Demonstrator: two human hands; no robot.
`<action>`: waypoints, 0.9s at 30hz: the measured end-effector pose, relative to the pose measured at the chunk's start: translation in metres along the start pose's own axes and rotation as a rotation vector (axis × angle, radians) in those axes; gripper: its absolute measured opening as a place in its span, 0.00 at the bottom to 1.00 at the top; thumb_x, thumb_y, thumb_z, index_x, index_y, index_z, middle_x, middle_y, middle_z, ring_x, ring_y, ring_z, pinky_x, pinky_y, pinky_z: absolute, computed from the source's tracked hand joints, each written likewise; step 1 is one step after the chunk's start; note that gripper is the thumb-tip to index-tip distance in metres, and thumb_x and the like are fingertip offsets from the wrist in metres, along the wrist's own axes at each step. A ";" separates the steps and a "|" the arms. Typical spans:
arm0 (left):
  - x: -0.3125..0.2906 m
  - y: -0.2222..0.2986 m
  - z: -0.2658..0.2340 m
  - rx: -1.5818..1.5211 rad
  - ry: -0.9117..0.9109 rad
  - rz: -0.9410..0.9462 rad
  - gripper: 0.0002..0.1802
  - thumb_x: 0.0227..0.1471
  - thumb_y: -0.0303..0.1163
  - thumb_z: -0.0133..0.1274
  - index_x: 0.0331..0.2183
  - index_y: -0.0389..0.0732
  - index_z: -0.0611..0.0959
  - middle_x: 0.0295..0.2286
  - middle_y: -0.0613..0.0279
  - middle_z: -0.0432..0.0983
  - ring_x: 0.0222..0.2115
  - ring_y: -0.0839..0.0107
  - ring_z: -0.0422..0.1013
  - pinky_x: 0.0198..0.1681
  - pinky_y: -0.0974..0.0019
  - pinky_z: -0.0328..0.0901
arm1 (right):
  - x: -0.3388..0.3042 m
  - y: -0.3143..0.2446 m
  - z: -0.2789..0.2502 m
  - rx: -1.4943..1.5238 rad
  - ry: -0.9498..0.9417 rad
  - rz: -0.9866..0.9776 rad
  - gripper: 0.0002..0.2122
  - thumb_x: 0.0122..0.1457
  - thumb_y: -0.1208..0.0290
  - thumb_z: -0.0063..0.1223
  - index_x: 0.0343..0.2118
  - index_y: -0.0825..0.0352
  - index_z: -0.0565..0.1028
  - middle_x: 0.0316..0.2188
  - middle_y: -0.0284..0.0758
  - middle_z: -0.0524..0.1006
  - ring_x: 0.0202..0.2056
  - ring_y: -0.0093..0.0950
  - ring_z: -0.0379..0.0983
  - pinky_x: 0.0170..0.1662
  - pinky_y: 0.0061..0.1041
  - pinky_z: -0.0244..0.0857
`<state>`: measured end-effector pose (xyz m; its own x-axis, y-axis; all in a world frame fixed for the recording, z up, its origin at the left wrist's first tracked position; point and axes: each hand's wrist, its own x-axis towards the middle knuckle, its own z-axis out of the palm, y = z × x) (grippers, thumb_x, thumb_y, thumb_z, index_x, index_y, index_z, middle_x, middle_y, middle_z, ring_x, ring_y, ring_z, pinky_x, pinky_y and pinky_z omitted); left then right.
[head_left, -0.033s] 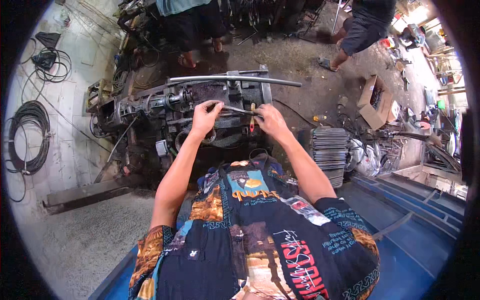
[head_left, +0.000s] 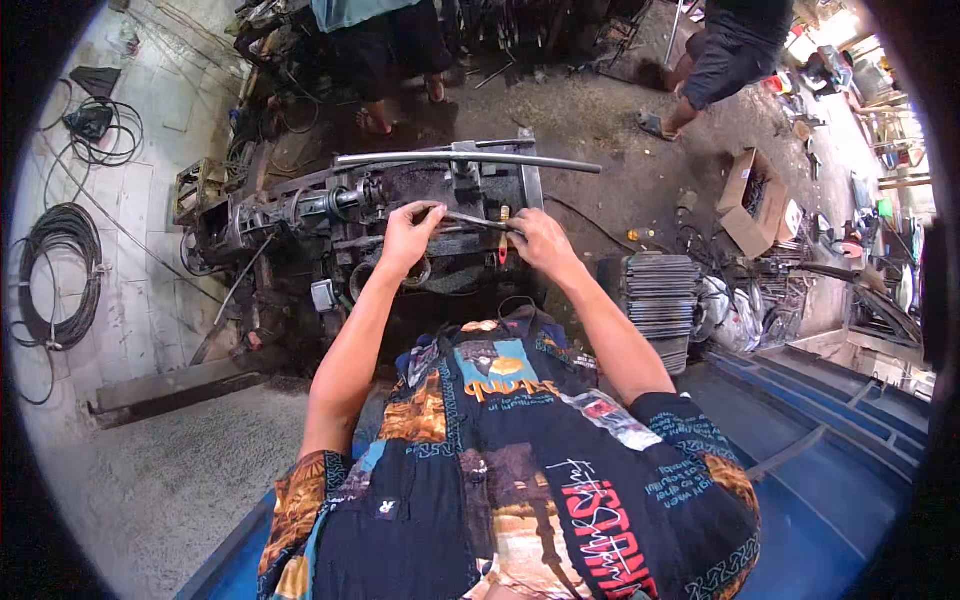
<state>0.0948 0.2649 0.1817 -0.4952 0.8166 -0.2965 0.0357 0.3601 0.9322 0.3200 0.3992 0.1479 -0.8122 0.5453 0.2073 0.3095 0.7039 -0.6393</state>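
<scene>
A thin grey metal rod (head_left: 474,218) stretches between my two hands, over the bed of a greasy lathe-like machine (head_left: 318,206). My left hand (head_left: 406,240) pinches its left end between thumb and fingertips. At the other end, the fingers of my right hand (head_left: 541,244) are closed around the rod, partly covering it. Just left of my right hand, a small tool with a yellow and red handle (head_left: 503,252) lies on the machine; its exact kind is unclear. Beyond my hands, a long grey pipe (head_left: 545,161) rests across the machine.
Two people stand beyond the machine; a bare foot (head_left: 374,120) and a sandalled foot (head_left: 655,127) show. To the right are a cardboard box (head_left: 738,222) of dark parts and a stack of ribbed metal pieces (head_left: 660,295). Coiled black cable (head_left: 82,310) hangs at left.
</scene>
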 end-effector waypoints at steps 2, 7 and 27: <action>0.003 0.007 0.008 0.111 0.048 0.093 0.16 0.55 0.34 0.57 0.41 0.32 0.82 0.31 0.62 0.81 0.31 0.77 0.74 0.36 0.72 0.68 | -0.004 0.017 -0.001 -0.018 -0.011 -0.068 0.07 0.46 0.75 0.57 0.29 0.71 0.78 0.29 0.42 0.75 0.37 0.41 0.72 0.44 0.39 0.67; 0.038 0.055 -0.012 0.905 0.214 0.623 0.28 0.49 0.42 0.60 0.50 0.38 0.76 0.47 0.50 0.72 0.52 0.52 0.65 0.58 0.51 0.57 | -0.024 0.080 -0.009 -0.236 -0.129 -0.076 0.05 0.47 0.73 0.53 0.24 0.66 0.80 0.23 0.40 0.76 0.33 0.38 0.74 0.38 0.37 0.67; 0.142 0.030 0.006 1.374 0.040 0.209 0.21 0.53 0.45 0.51 0.19 0.40 0.84 0.20 0.45 0.77 0.26 0.45 0.74 0.34 0.48 0.67 | 0.013 0.213 0.000 -0.265 -0.150 0.010 0.05 0.47 0.74 0.51 0.23 0.65 0.79 0.30 0.39 0.77 0.39 0.37 0.74 0.44 0.41 0.63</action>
<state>0.0310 0.3940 0.1659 -0.3982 0.9049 -0.1503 0.9151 0.4032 0.0024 0.3754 0.5561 0.0149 -0.8662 0.4937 0.0777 0.4203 0.8038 -0.4210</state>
